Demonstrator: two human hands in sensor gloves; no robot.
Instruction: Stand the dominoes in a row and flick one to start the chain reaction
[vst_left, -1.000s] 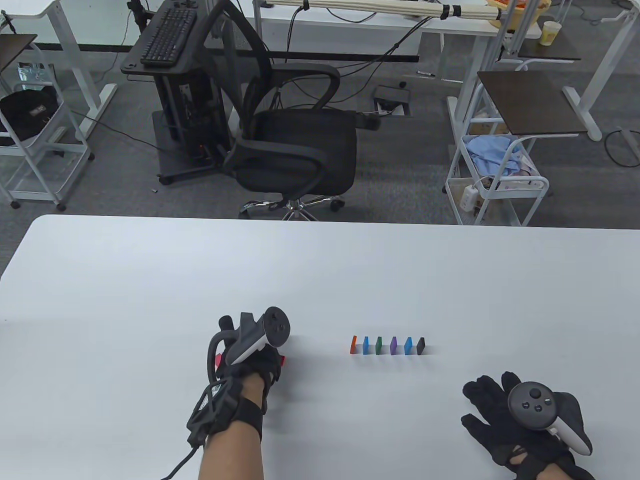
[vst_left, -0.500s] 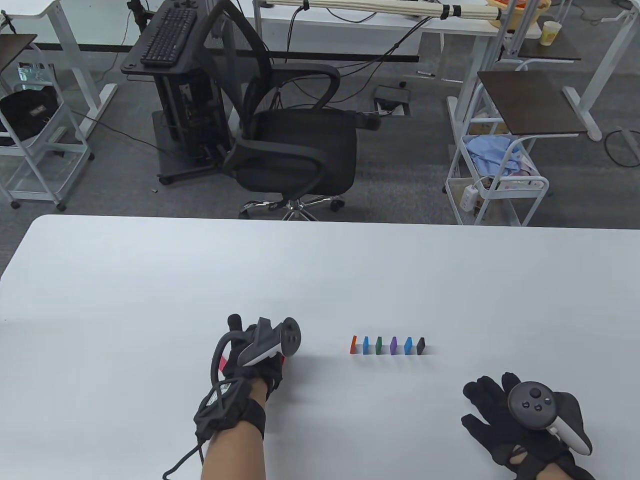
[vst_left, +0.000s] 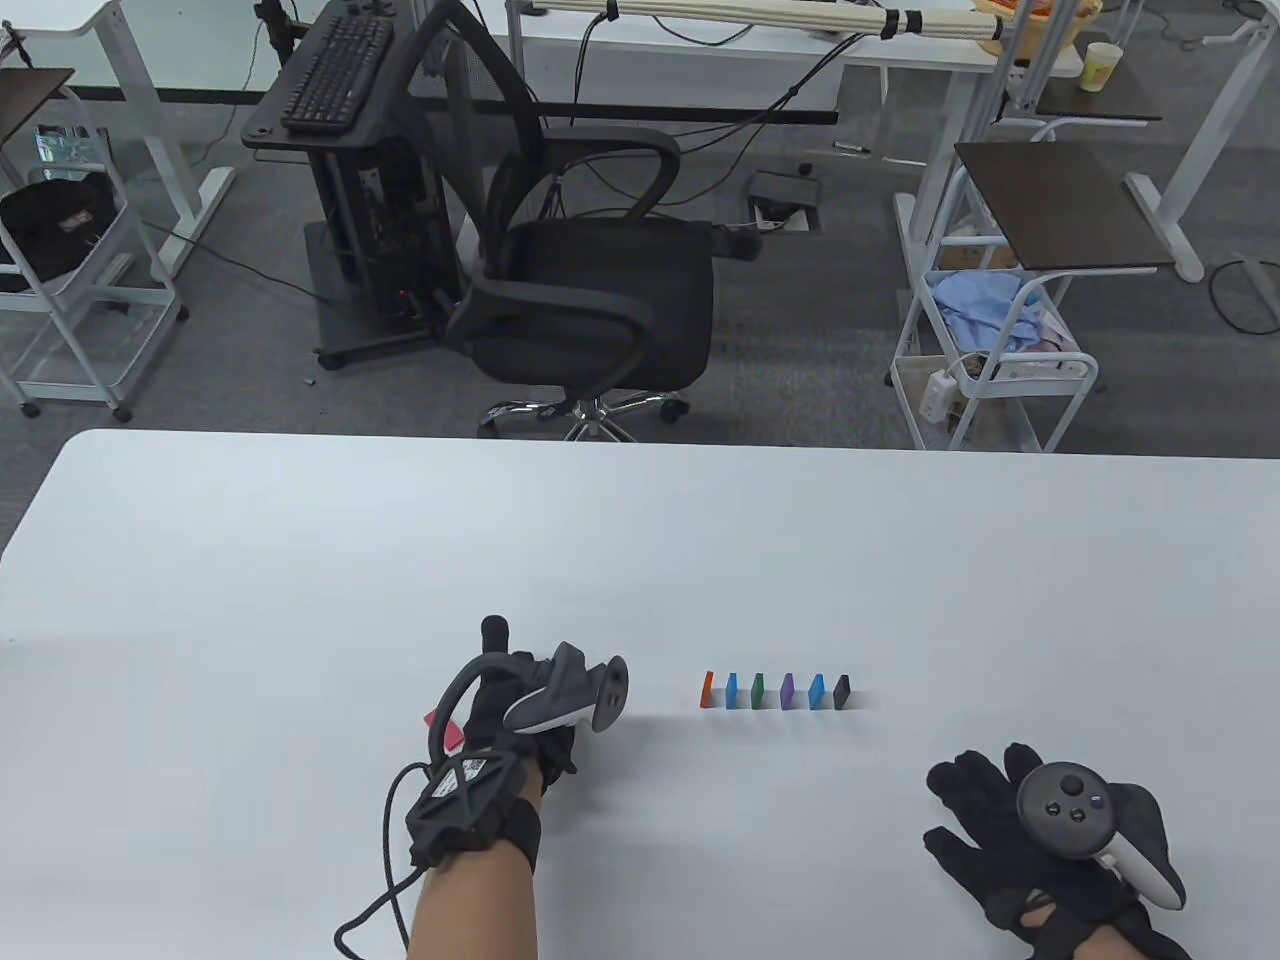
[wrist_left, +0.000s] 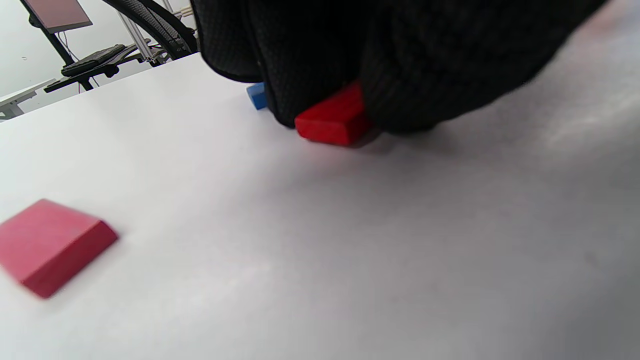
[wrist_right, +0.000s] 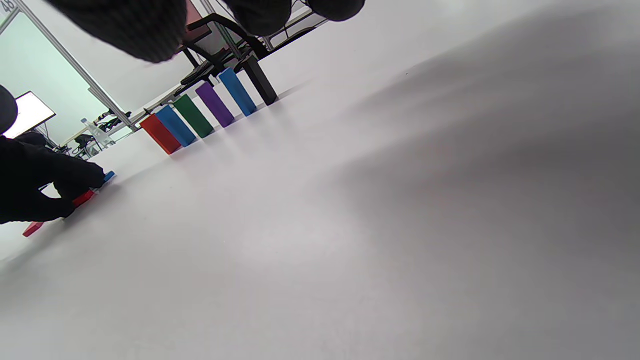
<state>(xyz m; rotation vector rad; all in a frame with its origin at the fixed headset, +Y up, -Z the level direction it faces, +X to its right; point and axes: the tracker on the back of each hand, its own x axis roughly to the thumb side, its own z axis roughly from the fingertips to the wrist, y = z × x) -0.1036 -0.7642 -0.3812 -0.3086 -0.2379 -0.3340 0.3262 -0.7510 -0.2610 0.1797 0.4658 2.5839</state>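
Note:
Six dominoes stand in a row on the white table: orange, blue, green, purple, blue and black. My left hand is left of the row, low over the table. In the left wrist view its fingers pinch a red domino that lies on the table. A blue domino lies just behind it, mostly hidden. A crimson domino lies flat beside the wrist. My right hand rests flat, fingers spread, at the near right, holding nothing.
The table's far edge runs behind the row. Beyond it stand a black office chair, a white cart and desks. The standing row appears from the side in the right wrist view, evenly spaced.
My left hand has shifted right and rolled over, uncovering the crimson domino on its left. The row and my right hand have not moved.

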